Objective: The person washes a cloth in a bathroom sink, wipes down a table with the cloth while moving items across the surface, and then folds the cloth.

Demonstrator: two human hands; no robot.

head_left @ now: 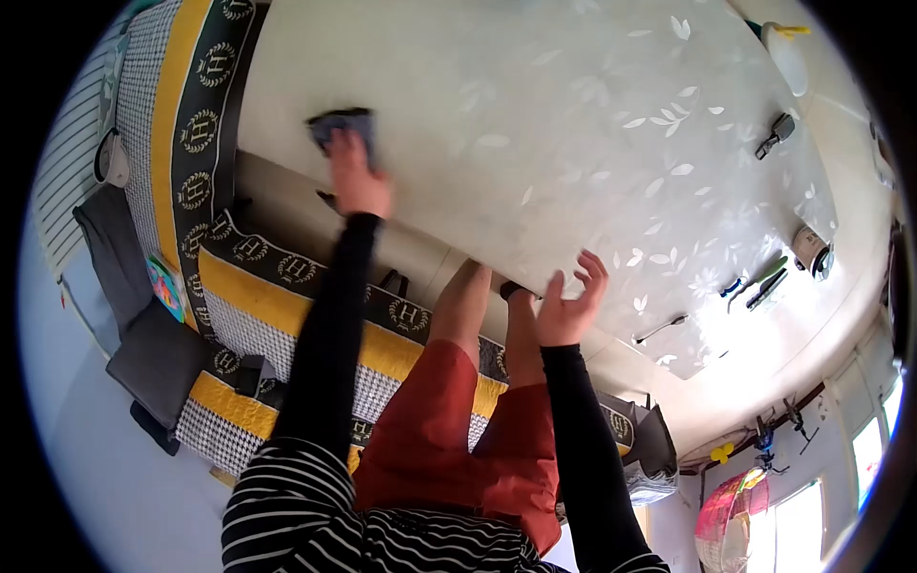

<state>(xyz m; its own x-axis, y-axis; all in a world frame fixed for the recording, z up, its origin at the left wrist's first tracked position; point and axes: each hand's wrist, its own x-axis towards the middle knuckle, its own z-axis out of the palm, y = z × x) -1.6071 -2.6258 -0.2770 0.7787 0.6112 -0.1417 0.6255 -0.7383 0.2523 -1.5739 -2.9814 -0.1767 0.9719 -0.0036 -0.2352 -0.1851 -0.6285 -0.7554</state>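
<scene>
My left hand [359, 181] presses a dark grey cloth [351, 122] against the pale table [458, 105], near its left end; slight blur covers the fingers. The table's covering carries a white leaf pattern. At the near edge of the table is my right hand [572, 304], its fingers spread and a little bent, with nothing in them. A spoon [664, 328] lies on the table to the right of that hand.
Toward the table's right end are a labelled jar [811, 251], several slim tools with a green handle [772, 269] among them, and a dark buckle-like object [775, 136]. A sofa with a patterned cover [258, 286] runs along the left and behind my legs.
</scene>
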